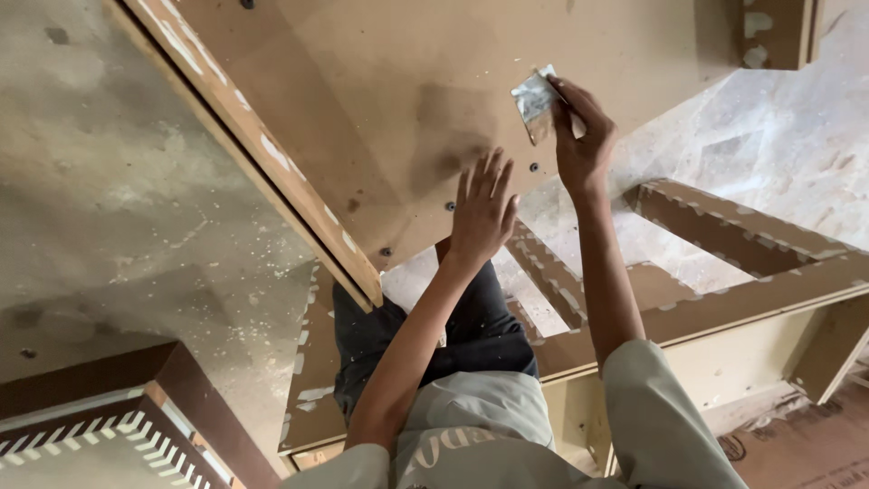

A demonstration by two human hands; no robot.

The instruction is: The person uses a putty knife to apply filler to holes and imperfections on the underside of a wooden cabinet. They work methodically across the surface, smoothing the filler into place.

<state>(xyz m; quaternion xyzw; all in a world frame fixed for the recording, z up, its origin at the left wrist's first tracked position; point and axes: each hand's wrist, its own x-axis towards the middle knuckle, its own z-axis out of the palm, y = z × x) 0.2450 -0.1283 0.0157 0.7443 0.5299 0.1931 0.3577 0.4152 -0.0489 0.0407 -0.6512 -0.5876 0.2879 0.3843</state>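
Two bare hands are raised to a large brown board (380, 81) seen from the head camera. The left hand (482, 210) is laid flat on the board near its lower edge, fingers (489, 172) released and spread, nothing grasped. The right hand (582, 136) is held a little higher and to the right, its fingers (568, 95) closed around a small putty knife (534, 107). The blade, smeared with pale filler, is pressed against the board's surface, just beside a darker patch (453, 127) on the wood.

Several dark screw heads (534, 167) are seen along the board's lower edge, between and below the two hands. A long wooden strip (272, 163), dabbed with white filler spots, is fixed along the board's left side and runs diagonally across the view. Beyond it, a grey concrete surface (109, 181) speckled with white flecks is seen.

Below the hands, a wooden frame (724, 235) with filler marks along its edges is visible, its bars running out to the right. Dark trousers (471, 326) and a light grey short-sleeved shirt (489, 426) are worn by the person. At the lower left, a dark brown panel (136, 417) with a white striped edge is seen, well apart from both hands.
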